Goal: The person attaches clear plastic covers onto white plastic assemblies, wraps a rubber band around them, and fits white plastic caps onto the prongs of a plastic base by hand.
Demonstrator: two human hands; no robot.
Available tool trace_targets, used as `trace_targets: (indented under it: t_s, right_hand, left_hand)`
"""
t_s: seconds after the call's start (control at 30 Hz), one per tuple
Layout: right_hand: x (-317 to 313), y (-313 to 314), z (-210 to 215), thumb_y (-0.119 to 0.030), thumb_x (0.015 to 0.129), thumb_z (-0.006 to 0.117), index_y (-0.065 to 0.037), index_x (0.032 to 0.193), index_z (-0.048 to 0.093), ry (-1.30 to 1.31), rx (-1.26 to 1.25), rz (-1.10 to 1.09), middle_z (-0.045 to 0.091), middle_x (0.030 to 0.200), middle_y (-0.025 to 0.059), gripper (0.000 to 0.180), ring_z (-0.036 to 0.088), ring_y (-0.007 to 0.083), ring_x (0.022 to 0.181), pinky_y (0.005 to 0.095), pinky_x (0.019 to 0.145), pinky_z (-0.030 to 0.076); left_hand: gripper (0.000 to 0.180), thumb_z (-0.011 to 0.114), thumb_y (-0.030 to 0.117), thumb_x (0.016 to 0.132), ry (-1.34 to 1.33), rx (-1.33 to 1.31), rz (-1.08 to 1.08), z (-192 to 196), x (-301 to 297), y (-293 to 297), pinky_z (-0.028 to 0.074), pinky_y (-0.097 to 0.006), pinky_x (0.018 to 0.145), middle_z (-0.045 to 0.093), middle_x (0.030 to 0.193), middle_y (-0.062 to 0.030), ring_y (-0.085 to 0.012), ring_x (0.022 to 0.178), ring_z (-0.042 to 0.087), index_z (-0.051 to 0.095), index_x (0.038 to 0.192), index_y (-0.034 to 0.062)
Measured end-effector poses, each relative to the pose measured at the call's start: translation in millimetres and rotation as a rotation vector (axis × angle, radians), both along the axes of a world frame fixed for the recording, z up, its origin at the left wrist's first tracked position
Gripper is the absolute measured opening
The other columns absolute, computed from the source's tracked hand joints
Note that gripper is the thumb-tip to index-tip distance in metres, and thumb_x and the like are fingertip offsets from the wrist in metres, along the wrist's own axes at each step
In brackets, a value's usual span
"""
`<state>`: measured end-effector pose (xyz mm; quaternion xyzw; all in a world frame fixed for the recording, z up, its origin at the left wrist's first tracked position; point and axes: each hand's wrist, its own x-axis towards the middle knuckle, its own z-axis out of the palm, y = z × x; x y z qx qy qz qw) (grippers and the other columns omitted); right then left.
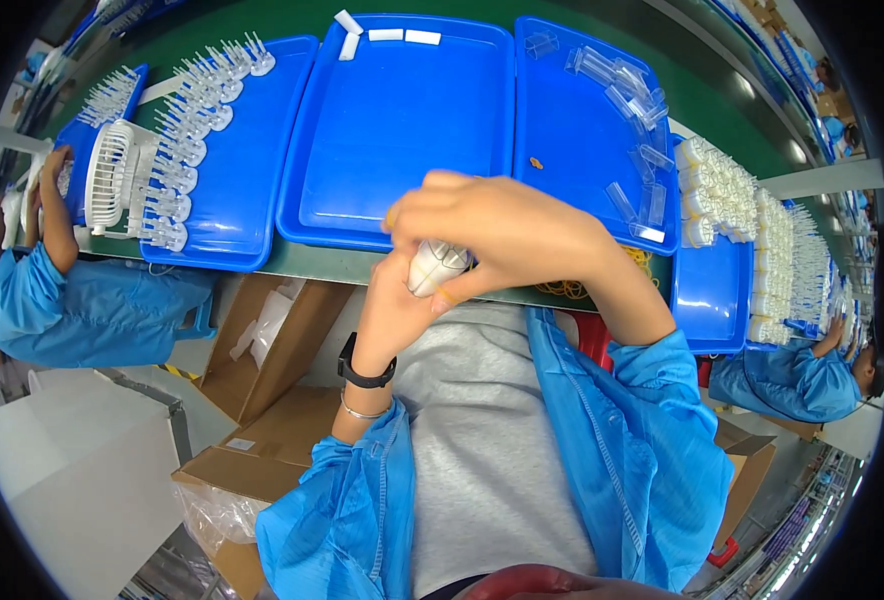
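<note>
1. White piece (436,268) sits mid-frame; the left hand (396,293) looks curled closed around it, probably to keep it steady.
2. Right hand (492,228) arches over top, thumb spread wide from the fingers (417,215); can't tell if they're gripping.
3. Long axis kinda slants lower-left to upper-right; ends are hidden, so pointing direction's unclear.

White fan (110,178) at left edge of large blue tray (247,140); pronged white parts (224,90) bunched on that tray, just right of fan. Smaller blue tray (78,140) left of fan. Co-worker in blue smock (92,315) seated below fan. Below and right of fan: cardboard box (297,345), white plastic sheet (272,325) inside; lower, second cardboard box (272,435), clear plastic bag (222,510) spilling over side. Big pale cabinet (82,450) well below fan. Another co-worker (797,380) far right of fan, also in blue
</note>
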<state>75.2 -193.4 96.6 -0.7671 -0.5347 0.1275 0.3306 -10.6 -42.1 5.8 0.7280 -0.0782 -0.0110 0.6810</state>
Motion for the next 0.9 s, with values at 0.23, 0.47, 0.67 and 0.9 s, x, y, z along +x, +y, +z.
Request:
trace_targets:
  t_s: [0.23, 0.47, 0.67, 0.9]
  right_hand:
    - [-4.3, -4.5, -0.7, -0.017, 0.068, 0.074, -0.009, 0.096, 0.055, 0.317, 0.203, -0.099, 0.057, 0.089, 0.0039, 0.034, 0.054, 0.0209, 0.080, 0.0307, 0.060, 0.046]
    - [-23.4, -35.1, -37.5, -0.031, 0.081, 0.064, -0.007, 0.061, 0.052, -0.017, 0.306, -0.144, 0.045, 0.055, 0.0048, 0.033, 0.048, 0.0199, 0.054, 0.0338, 0.057, 0.038]
    - [-53.8, -25.2, -58.5, -0.011, 0.086, 0.048, 0.004, 0.088, 0.060, 1.697, 1.376, 0.012, 0.063, 0.081, 0.0146, 0.019, 0.056, 0.0200, 0.062, 0.0366, 0.067, 0.049]
    - [-43.2, -25.1, -43.8, -0.007, 0.077, 0.069, -0.002, 0.129, 0.049, 0.913, 0.555, -0.237, 0.052, 0.124, 0.0142, 0.056, 0.059, 0.0159, 0.082, 0.0187, 0.051, 0.051]
  left_hand:
    - [0.035, 0.073, 0.006, 0.071, 0.205, -0.421, 0.003, -1.7, -8.4, 0.7, 0.047, -0.024, 0.062, 0.060, 0.084, -0.0020, -0.0092, 0.072, 0.057, 0.056, 0.101, 0.0023]
    - [0.038, 0.066, -0.003, 0.072, 0.228, -1.098, -0.130, -0.8, 0.8, 5.8, 0.033, -0.019, 0.044, 0.048, 0.073, -0.0019, -0.0080, 0.056, 0.042, 0.046, 0.101, 0.0088]
    - [0.037, 0.066, -0.005, 0.070, 0.039, -1.007, -0.070, -0.6, -3.3, -3.4, 0.039, -0.022, 0.050, 0.050, 0.076, -0.0033, -0.0113, 0.061, 0.047, 0.045, 0.097, 0.0096]
    - [0.030, 0.074, 0.003, 0.065, -0.213, 0.191, 0.107, 18.1, 0.2, 3.0, 0.047, -0.027, 0.064, 0.063, 0.077, -0.0059, -0.0132, 0.071, 0.060, 0.058, 0.090, 0.0035]
